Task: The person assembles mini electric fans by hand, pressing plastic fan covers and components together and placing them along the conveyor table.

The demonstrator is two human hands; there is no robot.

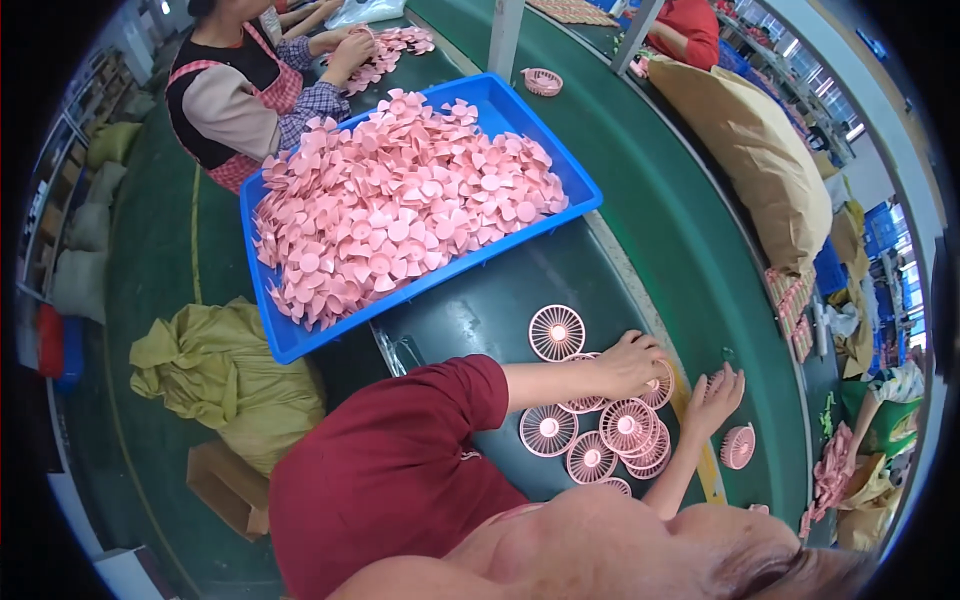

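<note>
Pink slotted discs (627, 425) beneath the left hand (630, 366), grip unclear, with the right hand (715, 402) around a pink casing (714, 383).

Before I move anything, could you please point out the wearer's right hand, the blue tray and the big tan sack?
Right hand (712, 400): head view, on the back of the hand.
Blue tray (428, 286): head view, on its near wall.
Big tan sack (750, 150): head view, on its middle.
</note>
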